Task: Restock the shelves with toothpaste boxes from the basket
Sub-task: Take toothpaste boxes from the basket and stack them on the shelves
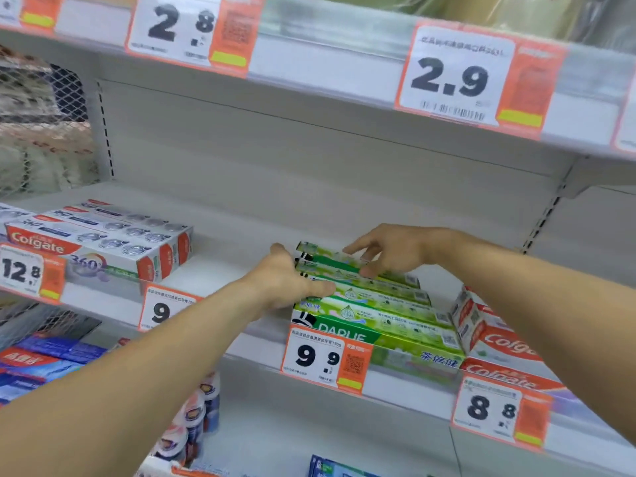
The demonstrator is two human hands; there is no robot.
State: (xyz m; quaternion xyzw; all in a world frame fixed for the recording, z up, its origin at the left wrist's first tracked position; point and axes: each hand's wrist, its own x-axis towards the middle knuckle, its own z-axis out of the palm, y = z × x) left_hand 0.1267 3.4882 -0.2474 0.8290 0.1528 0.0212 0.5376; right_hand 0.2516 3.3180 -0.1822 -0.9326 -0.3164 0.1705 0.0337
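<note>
Head: green toothpaste boxes (375,304) (long, stacked).

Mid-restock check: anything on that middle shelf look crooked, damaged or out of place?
Nothing damaged or spilled. The green toothpaste boxes sit in a row angled to the shelf edge, with the left hand and right hand on the rear ones.

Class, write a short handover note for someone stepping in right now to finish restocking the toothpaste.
Left hand: presses the left ends of the green toothpaste boxes.
Right hand: fingers curled on the rearmost green box.
Where: the green boxes lie in a row on the middle shelf, behind the 9.9 price tag.
Done: several green boxes shelved.
Left: square the row. The basket is out of view.
</note>
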